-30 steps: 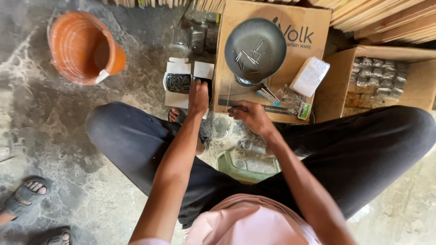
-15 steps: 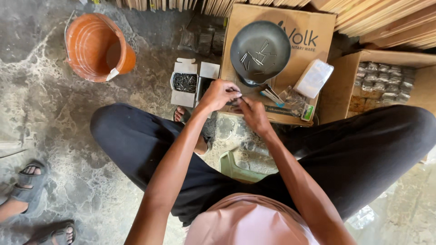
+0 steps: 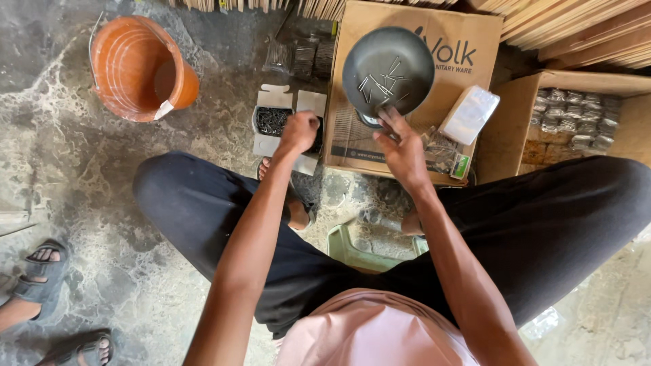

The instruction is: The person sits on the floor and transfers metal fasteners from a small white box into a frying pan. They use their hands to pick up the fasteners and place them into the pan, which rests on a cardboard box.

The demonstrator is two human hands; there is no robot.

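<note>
A dark round bowl [image 3: 407, 61] with a few loose nails [image 3: 380, 85] in it stands on a brown cardboard box [image 3: 468, 54] in front of me. My right hand [image 3: 401, 146] reaches over the box, its fingertips at the bowl's near rim, fingers spread. My left hand [image 3: 298, 132] is curled into a fist over a small white box of dark nails [image 3: 271, 120] on the floor to the left of the cardboard box. Whether the fist holds nails is hidden. I sit with my knees apart in dark trousers.
An orange bucket [image 3: 135, 68] stands at the far left. An open carton of small packets [image 3: 576, 118] sits at the right, with a white packet [image 3: 469, 114] beside the bowl. Wooden strips [image 3: 576, 27] line the back. Another person's sandalled feet [image 3: 34, 278] are at lower left. A green stool [image 3: 352, 251] is under me.
Both hands were together over the cardboard box. My left hand has moved left onto the small box of nails, and my right hand has reached up to the bowl's rim.
</note>
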